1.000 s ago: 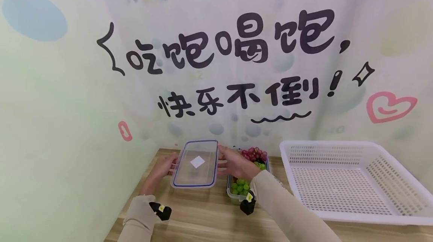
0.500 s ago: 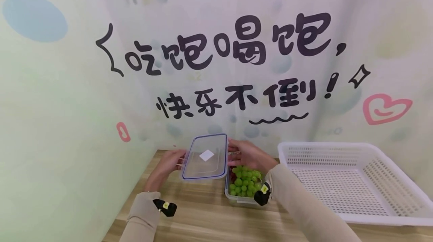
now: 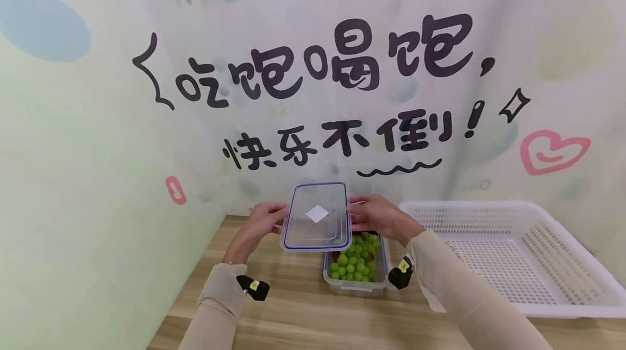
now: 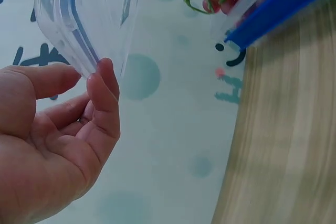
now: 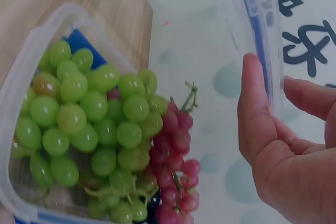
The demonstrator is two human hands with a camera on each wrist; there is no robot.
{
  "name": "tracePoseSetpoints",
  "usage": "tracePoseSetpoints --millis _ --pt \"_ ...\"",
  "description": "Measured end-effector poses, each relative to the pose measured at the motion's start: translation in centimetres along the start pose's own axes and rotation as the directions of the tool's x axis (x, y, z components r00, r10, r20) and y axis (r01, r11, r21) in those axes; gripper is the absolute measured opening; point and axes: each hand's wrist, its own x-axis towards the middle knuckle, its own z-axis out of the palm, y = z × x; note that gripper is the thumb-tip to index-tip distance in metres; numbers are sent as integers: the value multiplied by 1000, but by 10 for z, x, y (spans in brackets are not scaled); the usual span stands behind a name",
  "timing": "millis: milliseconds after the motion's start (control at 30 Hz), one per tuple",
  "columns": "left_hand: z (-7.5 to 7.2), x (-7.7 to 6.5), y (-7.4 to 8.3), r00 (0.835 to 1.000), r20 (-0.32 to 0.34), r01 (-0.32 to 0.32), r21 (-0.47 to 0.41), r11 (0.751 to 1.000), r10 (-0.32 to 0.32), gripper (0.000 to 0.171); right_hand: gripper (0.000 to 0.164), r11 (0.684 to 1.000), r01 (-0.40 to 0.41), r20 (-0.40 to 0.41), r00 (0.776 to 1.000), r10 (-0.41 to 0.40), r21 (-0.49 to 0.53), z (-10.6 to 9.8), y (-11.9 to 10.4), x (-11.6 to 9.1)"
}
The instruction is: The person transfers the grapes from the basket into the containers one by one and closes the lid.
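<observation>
A clear plastic lid (image 3: 313,237) with a blue seal and a white diamond sticker is held up between my two hands, tilted, overlapping the far part of a grape box in the head view. My left hand (image 3: 261,226) pinches its left edge; in the left wrist view thumb and fingertips meet at the lid's rim (image 4: 73,19). My right hand (image 3: 380,216) grips the opposite edge between thumb and fingers. Below stands the clear box (image 3: 356,286), filled with green grapes (image 5: 79,108) in front and red grapes (image 5: 176,156) behind. The lid hides part of the box.
To the right sits a large white perforated plastic basket (image 3: 489,274) on the wood-grain table (image 3: 303,317). A printed curtain (image 3: 303,13) with black lettering rises right behind the table, and a pale green wall (image 3: 88,203) borders it on the left.
Both hands have carried the lid to the right and upward, from beside the grape box to over its far part. The box stays in place, its green grapes now more exposed.
</observation>
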Motion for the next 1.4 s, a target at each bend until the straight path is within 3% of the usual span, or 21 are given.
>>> tracePoseSetpoints --millis 300,500,733,1000,1400 --pt "19 15 20 1000 -7 -11 37 999 11 31 47 999 32 -82 996 -34 -30 -23 -3 -9" --pt "29 22 31 998 -15 -64 58 996 65 28 46 999 35 -119 992 -36 -9 -34 -7 -13" --pt "36 26 41 995 -41 -92 85 992 95 28 49 994 78 -156 984 -89 -71 -42 -12 -18" --pt "42 28 54 982 -82 -168 60 984 172 26 49 984 149 -201 966 -165 -94 -48 -20 -22" --pt "47 29 66 956 -115 -265 38 963 268 20 51 973 184 -232 949 -213 -141 -54 -27 -29"
